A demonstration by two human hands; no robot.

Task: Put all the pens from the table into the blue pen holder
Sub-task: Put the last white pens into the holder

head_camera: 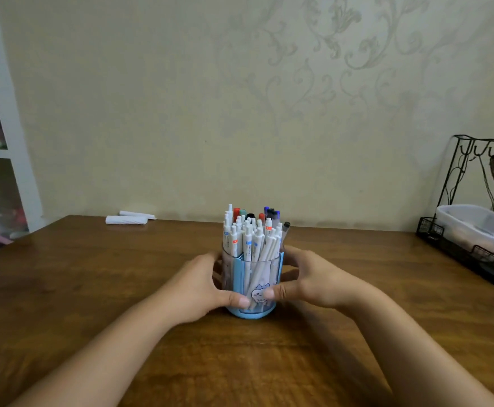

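The blue pen holder (251, 284), clear-walled with a cartoon sticker, stands upright in the middle of the wooden table (93, 274). It is packed with several pens (250, 235), mostly white with coloured caps, all upright or leaning slightly. My left hand (201, 286) wraps the holder's left side, thumb pressed on its lower front. On the right side my right hand (307, 280) does the same, its thumb touching the sticker. Both hands grip the holder. No loose pens lie on the visible tabletop.
Two white rolled items (128, 218) lie at the table's far edge by the wall. A black wire rack (474, 218) with a white plastic tub (474, 224) stands at the right. A white shelf unit (2, 142) is at the left.
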